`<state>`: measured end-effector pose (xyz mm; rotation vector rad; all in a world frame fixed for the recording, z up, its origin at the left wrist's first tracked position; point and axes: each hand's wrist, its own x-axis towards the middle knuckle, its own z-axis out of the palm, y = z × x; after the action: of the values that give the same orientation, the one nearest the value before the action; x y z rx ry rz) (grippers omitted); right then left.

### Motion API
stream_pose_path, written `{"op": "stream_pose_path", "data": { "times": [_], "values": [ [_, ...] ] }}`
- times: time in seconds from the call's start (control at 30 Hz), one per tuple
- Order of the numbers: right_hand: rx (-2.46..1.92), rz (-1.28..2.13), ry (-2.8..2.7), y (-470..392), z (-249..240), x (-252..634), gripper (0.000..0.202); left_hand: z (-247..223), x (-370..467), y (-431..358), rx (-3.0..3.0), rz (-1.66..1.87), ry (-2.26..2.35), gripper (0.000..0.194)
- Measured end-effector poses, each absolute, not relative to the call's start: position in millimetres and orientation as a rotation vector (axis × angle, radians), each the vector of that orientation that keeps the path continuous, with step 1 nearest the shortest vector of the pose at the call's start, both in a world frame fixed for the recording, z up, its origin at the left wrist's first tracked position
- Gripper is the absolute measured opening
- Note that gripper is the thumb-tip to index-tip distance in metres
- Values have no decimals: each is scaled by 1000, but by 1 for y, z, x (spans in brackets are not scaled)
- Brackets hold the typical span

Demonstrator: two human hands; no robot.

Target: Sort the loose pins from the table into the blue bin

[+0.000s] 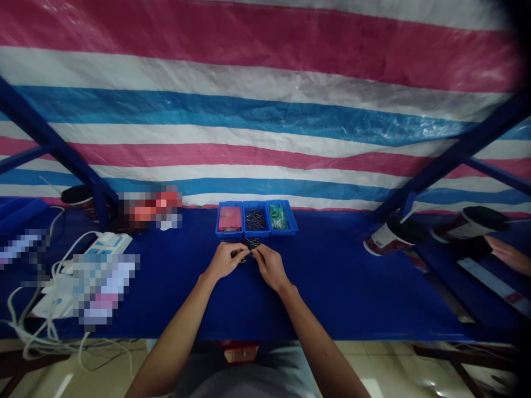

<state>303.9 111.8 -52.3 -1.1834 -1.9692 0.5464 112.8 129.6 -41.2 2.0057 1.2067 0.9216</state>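
Observation:
My left hand (226, 260) and my right hand (269, 263) meet just in front of the blue bins, with their fingertips nearly touching. Both are closed in a pinch; whatever sits between the fingers is too small to make out. A small pile of dark, thin pieces that look like screws (251, 242) lies right behind my fingertips, and a few yellowish bits show beside them. Of the three joined blue bins, the middle bin (256, 232) contains many similar dark pieces. Flat pink-red pieces (229, 218) fill the left bin, and green and clear pieces (278, 216) lie in the right one.
A white power strip (110, 243) with tangled cables lies at the left, beside a blurred-out object. Dark tubs (390, 235) stand at the right, near another person's hand (512, 254) and a phone-like slab (493, 284). Blue frame bars slope down on both sides before a striped sheet.

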Motion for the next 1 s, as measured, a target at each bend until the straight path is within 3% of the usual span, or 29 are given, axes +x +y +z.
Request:
{"op": "stream_pose_path", "data": {
  "times": [1.0],
  "values": [
    [-1084, 614, -1796, 110, -51, 304, 16, -40, 113, 130, 1994, 925, 1199, 31]
  ]
}}
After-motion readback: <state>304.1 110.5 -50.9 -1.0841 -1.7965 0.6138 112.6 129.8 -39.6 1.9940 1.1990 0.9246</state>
